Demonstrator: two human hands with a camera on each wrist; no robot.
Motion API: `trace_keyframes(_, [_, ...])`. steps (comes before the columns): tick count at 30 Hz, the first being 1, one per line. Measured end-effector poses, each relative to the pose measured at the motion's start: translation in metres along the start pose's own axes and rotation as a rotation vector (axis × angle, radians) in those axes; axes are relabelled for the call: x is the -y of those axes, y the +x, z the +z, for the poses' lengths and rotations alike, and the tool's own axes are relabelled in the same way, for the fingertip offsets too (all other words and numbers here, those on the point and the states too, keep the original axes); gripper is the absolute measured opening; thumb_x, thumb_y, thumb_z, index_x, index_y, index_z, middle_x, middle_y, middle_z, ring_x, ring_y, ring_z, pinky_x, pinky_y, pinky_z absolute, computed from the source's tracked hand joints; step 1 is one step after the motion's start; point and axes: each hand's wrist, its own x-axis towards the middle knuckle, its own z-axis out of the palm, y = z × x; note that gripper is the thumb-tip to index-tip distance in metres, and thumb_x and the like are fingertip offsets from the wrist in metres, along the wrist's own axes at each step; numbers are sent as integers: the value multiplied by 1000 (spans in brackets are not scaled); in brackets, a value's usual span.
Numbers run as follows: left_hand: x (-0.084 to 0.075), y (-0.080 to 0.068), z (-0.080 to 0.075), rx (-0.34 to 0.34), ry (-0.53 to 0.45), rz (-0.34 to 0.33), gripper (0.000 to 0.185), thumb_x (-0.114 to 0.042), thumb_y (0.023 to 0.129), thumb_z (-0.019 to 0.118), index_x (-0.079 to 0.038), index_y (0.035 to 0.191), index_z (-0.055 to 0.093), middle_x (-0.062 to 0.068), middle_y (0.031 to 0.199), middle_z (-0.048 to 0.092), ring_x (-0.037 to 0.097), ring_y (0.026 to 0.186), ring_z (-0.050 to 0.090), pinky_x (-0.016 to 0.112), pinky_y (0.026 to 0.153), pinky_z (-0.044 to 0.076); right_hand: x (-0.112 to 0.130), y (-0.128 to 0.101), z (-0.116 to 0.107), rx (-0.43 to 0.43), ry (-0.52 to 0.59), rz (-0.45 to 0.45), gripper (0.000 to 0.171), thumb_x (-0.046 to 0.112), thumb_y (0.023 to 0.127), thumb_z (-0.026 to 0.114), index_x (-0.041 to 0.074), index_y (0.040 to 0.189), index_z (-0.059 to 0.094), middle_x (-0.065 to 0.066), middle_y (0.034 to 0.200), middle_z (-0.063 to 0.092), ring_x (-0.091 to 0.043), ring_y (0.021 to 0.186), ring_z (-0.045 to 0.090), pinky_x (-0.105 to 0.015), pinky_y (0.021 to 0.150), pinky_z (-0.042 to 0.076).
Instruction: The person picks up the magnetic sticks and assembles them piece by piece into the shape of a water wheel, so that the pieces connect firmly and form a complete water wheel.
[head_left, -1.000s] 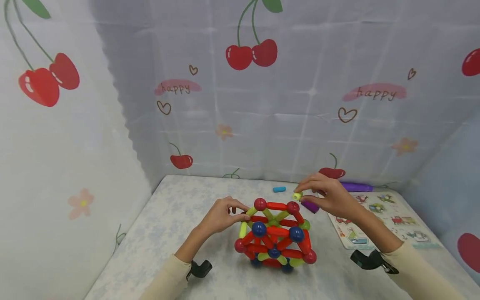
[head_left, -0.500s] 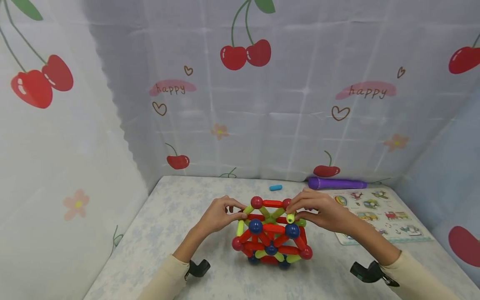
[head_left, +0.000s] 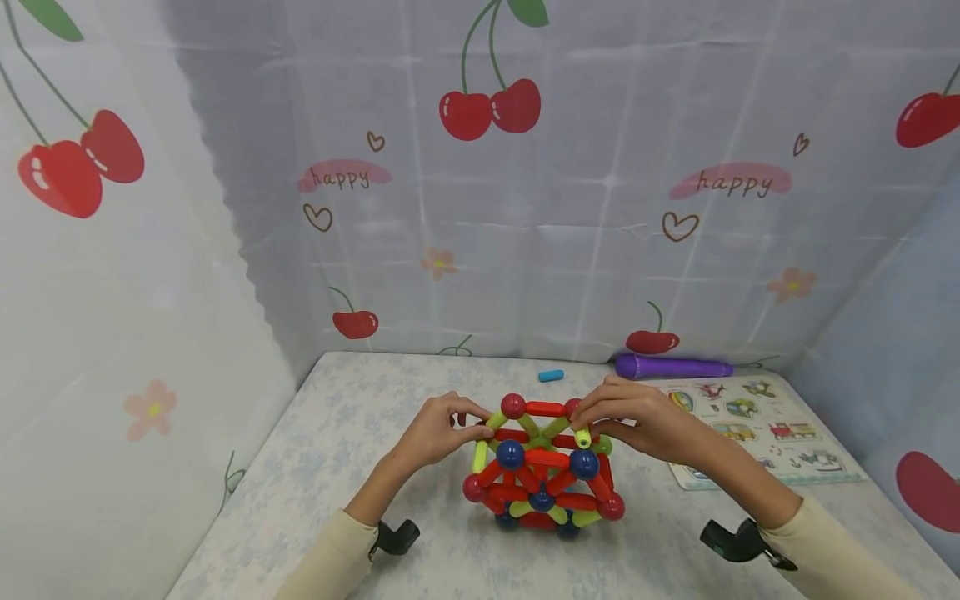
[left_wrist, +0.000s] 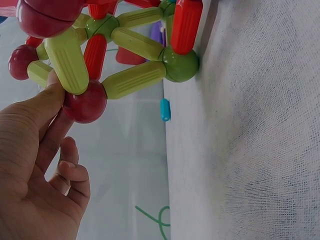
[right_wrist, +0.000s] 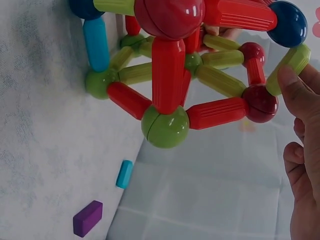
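A framework of magnetic rods and balls (head_left: pixel 546 457), in red, blue, yellow-green and dark red, stands on the table between both hands. At its upper left corner my left hand (head_left: pixel 438 429) grips it; in the left wrist view thumb and fingers close around a dark red ball (left_wrist: pixel 86 102) where yellow-green rods meet. My right hand (head_left: pixel 645 417) pinches a yellow-green rod (right_wrist: pixel 298 56) at the upper right. In the right wrist view one rod end is right at a dark red ball (right_wrist: pixel 261 104), the other close to a blue ball (right_wrist: pixel 288 23).
A small blue rod (head_left: pixel 551 376) lies behind the framework. Farther right are a purple tapered stick (head_left: pixel 675 367) and a picture board (head_left: pixel 772 425). A purple block (right_wrist: pixel 87 219) lies on the table in the right wrist view. A cherry-printed curtain (head_left: pixel 525 292) closes off the back.
My right hand has brought the yellow-green rod from behind the framework forward and down onto its upper right side. My left hand keeps its grip at the left corner.
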Motion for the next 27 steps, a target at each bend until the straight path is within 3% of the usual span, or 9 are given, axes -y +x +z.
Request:
trace_keyframes(5, [1,0,0,-7,0,0,21,-24,93,87,-23,114,86,-17,90,74,11,80,54,27,65,45,-1,1,0,5,-32,-26,18,20,102,71,19,118,81,8,119,78,-7,97,62,-13,78,49])
trace_keyframes(11, [1,0,-1,-11,2,8,20,-25,93,87,-23,113,86,-17,90,73,10,79,54,26,64,44,-1,1,4,14,-99,-79,22,26,109,61,21,115,82,11,118,77,-4,87,53,-8,70,42])
trace_keyframes(17, [1,-1,-1,-11,1,17,20,-25,93,87,-23,114,86,-16,91,73,10,79,54,26,63,44,0,1,6,-9,-101,-105,26,28,111,57,21,115,82,10,117,77,-5,87,55,-8,70,43])
trace_keyframes(22, [1,-1,-1,-8,1,32,21,-24,93,87,-23,114,86,-15,93,75,10,79,54,27,65,45,1,0,4,16,-47,-74,19,12,101,74,19,116,82,8,118,77,-6,91,58,-10,74,45])
trace_keyframes(27, [1,-1,-1,-3,6,60,21,-25,94,86,-22,115,86,-13,95,77,9,79,54,26,66,47,-3,3,-6,7,100,13,48,-15,81,85,15,118,82,1,118,78,-12,102,66,-16,78,53])
